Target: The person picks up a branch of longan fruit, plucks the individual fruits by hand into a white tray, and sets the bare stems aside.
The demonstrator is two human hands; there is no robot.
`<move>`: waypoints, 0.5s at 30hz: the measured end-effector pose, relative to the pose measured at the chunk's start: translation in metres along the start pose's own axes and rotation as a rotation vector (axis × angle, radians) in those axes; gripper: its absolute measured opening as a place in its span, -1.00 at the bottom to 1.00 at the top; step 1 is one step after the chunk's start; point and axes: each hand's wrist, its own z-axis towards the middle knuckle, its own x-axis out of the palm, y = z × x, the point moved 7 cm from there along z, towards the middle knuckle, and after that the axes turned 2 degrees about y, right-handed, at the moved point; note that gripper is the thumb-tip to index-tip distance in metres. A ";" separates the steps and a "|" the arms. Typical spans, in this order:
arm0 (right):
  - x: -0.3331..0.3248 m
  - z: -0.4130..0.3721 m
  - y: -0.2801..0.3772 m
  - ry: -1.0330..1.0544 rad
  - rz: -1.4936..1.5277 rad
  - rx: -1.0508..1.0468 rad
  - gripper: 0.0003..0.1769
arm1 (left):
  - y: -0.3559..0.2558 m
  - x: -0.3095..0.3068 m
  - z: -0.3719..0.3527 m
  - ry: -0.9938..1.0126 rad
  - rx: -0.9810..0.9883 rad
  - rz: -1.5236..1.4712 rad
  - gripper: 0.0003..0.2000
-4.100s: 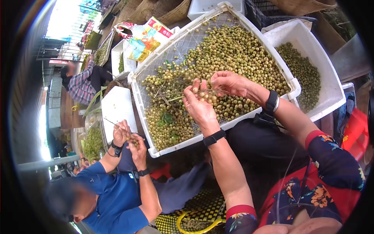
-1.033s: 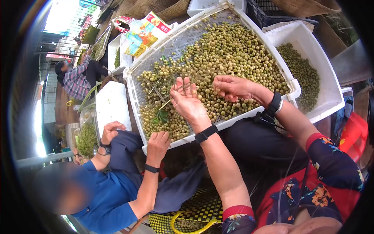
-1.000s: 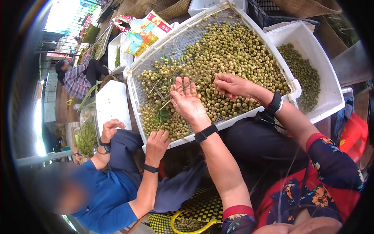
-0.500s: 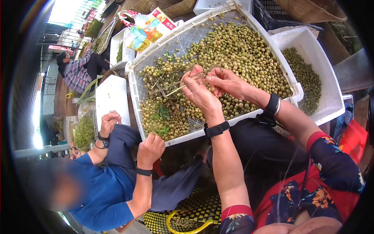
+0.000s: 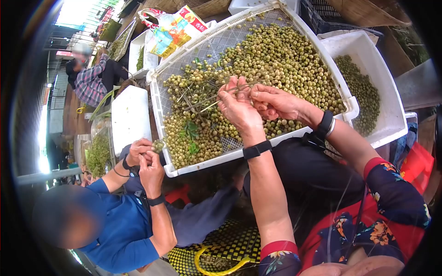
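Note:
My left hand [image 5: 240, 106] is closed around a few thin brown twigs [image 5: 212, 104], palm up, over the heap of fruit. Close beside it, my right hand [image 5: 277, 102] pinches with thumb and finger at the right end of the twigs; exactly what lies in that pinch is too small to make out. Below both hands spreads a heap of small round yellow-green fruits [image 5: 285, 55] in a white mesh-bottomed tray [image 5: 344, 87]. Loose stems lie among the fruits left of my hands, with some green leaves [image 5: 189, 130] nearer the tray's front left corner.
A co-worker in a blue shirt [image 5: 124, 234] sits at left, hands at the tray's corner with a small green bunch [image 5: 158, 146]. A white tub [image 5: 391, 106] of smaller green fruits stands right. Behind lies a printed bag [image 5: 177, 32]. A yellow-black basket [image 5: 237, 239] sits below.
My hands stay nearly in place; the twigs have shifted slightly. The co-worker's hands have come together at the tray's corner, now with a green bunch.

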 end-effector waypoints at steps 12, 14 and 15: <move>0.000 -0.007 -0.006 0.034 -0.112 0.118 -0.77 | -0.021 -0.023 0.016 0.008 -0.005 -0.204 -0.73; 0.002 0.001 -0.005 -0.033 -0.014 0.058 -0.73 | -0.017 -0.019 0.012 0.014 -0.014 -0.199 -0.72; 0.002 0.003 -0.007 -0.032 -0.017 0.060 -0.73 | -0.015 -0.015 0.010 0.020 -0.024 -0.191 -0.71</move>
